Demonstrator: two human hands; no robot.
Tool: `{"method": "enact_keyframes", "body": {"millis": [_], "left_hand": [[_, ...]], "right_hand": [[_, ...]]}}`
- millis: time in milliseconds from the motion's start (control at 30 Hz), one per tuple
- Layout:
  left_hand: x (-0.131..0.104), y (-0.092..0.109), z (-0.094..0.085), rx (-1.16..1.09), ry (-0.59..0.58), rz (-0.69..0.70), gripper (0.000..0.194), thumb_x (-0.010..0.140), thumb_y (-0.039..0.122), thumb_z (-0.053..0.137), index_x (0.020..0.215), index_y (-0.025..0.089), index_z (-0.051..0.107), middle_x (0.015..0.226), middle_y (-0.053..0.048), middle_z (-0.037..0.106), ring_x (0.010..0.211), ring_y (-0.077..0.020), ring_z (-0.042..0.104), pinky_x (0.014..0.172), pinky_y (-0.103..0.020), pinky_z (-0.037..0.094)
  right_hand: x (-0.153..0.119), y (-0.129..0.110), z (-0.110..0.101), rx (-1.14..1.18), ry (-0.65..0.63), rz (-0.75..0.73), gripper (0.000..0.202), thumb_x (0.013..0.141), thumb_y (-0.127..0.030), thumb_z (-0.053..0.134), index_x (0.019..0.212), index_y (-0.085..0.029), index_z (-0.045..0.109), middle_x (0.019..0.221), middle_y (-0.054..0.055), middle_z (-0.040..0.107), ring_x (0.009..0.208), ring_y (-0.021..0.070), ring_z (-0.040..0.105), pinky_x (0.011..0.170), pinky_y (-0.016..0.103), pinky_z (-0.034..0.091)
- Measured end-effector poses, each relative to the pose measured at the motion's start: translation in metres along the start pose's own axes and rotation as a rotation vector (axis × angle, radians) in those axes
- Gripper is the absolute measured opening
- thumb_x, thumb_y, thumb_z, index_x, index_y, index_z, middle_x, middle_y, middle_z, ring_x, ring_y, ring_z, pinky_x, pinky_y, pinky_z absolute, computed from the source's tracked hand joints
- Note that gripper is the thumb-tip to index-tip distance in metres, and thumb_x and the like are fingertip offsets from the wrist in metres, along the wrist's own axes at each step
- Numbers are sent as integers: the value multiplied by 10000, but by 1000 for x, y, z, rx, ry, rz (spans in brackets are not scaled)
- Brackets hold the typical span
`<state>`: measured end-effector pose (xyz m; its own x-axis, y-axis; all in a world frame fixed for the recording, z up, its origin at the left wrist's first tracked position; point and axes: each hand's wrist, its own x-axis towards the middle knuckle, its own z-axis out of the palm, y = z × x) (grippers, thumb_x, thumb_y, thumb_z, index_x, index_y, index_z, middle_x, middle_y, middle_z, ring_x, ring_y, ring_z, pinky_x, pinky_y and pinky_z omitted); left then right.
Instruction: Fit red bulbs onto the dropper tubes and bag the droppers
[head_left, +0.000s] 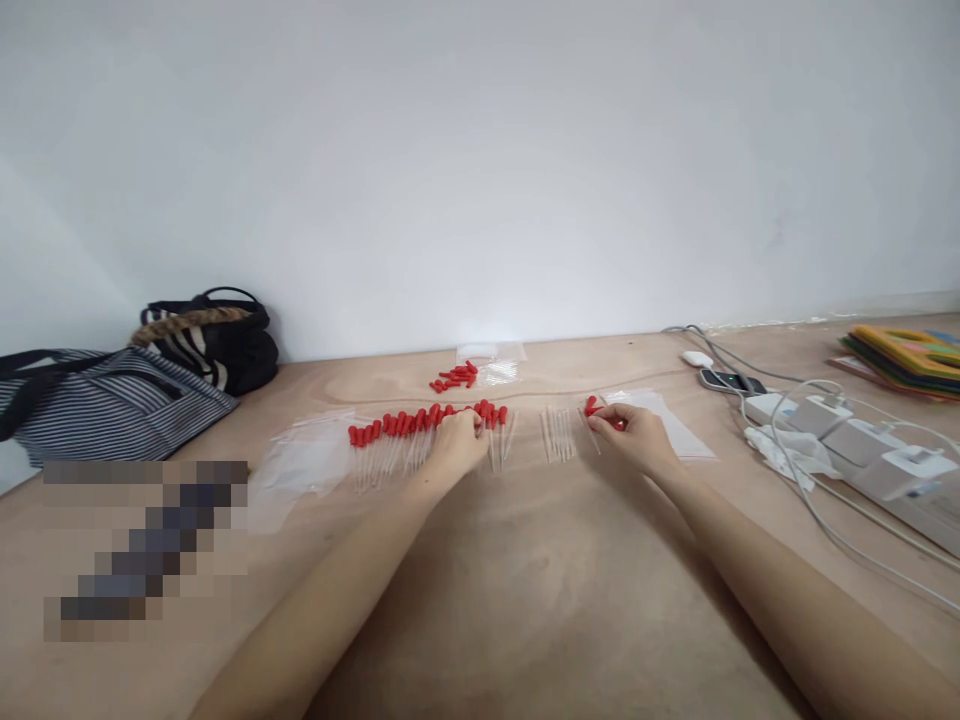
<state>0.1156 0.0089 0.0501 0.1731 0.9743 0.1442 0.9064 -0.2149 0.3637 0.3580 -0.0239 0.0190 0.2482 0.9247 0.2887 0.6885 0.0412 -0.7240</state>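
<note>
Left of the slim clear bare tubes (556, 435), my left hand (457, 442) touches red-capped clear tubes (402, 424); right, my right hand (636, 436) touches red oblong caps (592, 403); I can't tell either grip.

"What sort of place is this?"

"Most likely a room at home, though a small office can't be ruled out. A wide wooden desk (510, 610) stands against a plain white wall (480, 180)."

"What points to home?"

"Personal belongings. At the left sit a striped cloth bag (112, 405) and, behind it, a black bag (236, 350). At the right, white chargers (904, 472) crowd together among loose cables (712, 347); behind them lies a stack of colourful sheets (907, 362)."

"Any sign of work?"

"Simple handwork: thin tubes (556, 435), many with red caps (412, 424), in rows, and clear plastic bags (300, 465) on the same desk."
</note>
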Motion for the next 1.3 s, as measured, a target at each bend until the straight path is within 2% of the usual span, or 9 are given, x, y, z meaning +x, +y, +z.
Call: {"method": "enact_keyframes", "body": {"millis": [133, 400, 533, 767, 900, 1000, 1133, 1233, 1300], "left_hand": [[13, 1, 8, 95, 4, -33, 111, 734, 170, 532, 807, 133, 607, 796, -113, 658, 830, -254, 612, 692, -306, 437], [8, 18, 10, 205, 35, 28, 213, 807, 288, 472, 952, 162, 563, 952, -119, 606, 911, -262, 564, 714, -335, 427], [12, 32, 22, 236, 33, 104, 190, 804, 281, 477, 884, 168, 607, 1053, -117, 550, 1021, -262, 483, 811, -339, 389], [22, 40, 41, 268, 11, 51, 242, 783, 217, 480, 913, 79, 630, 1058, -193, 530, 1035, -317, 436, 851, -405, 340], [23, 46, 40, 239, -11, 18, 236, 786, 185, 468, 908, 60, 627, 1054, -212, 537, 1034, -327, 444, 830, -405, 354], [17, 50, 28, 182, -47, 41, 223, 809, 195, 442, 872, 75, 620, 991, -194, 573, 976, -307, 498, 781, -375, 385], [-7, 39, 2, 71, -104, 172, 209, 856, 235, 393, 812, 142, 574, 849, -83, 618, 804, -199, 568, 688, -279, 411], [-31, 11, -10, 16, -107, 255, 160, 866, 210, 376, 815, 164, 521, 808, -32, 618, 743, -157, 566, 701, -270, 396], [-47, -14, -10, -17, -28, 408, 147, 860, 172, 368, 793, 171, 499, 753, -9, 615, 713, -154, 560, 783, -331, 350]], "right_hand": [[5, 3, -14, -278, 4, 33, 224, 723, -376, 508, 739, -213, 661, 732, 15, 673, 647, 172, 578, 557, 254, 346], [9, 4, -22, -603, -74, 100, 206, 713, -381, 523, 751, -226, 654, 749, 30, 663, 743, 211, 587, 613, 284, 324], [9, 5, -23, -636, -131, 70, 188, 699, -363, 537, 782, -245, 657, 763, 21, 658, 778, 212, 580, 643, 293, 327], [8, 5, -23, -682, -104, 132, 248, 668, -396, 555, 811, -212, 640, 823, 61, 656, 831, 243, 579, 676, 323, 353], [6, 6, -20, -658, -112, 209, 310, 640, -439, 568, 803, -182, 626, 799, 88, 653, 796, 250, 593, 620, 305, 370], [5, 8, -16, -613, -150, 238, 282, 655, -419, 556, 789, -179, 619, 781, 91, 653, 783, 241, 601, 572, 281, 372], [5, 10, -13, -609, -155, 254, 228, 688, -314, 505, 835, -174, 610, 833, 99, 653, 797, 243, 605, 556, 278, 375], [4, 8, -14, -628, -146, 255, 266, 690, -282, 491, 899, -156, 598, 855, 113, 650, 801, 246, 604, 566, 284, 381], [3, 4, -17, -650, -135, 244, 295, 696, -288, 494, 935, -143, 589, 855, 119, 649, 799, 247, 603, 584, 291, 387]]}}
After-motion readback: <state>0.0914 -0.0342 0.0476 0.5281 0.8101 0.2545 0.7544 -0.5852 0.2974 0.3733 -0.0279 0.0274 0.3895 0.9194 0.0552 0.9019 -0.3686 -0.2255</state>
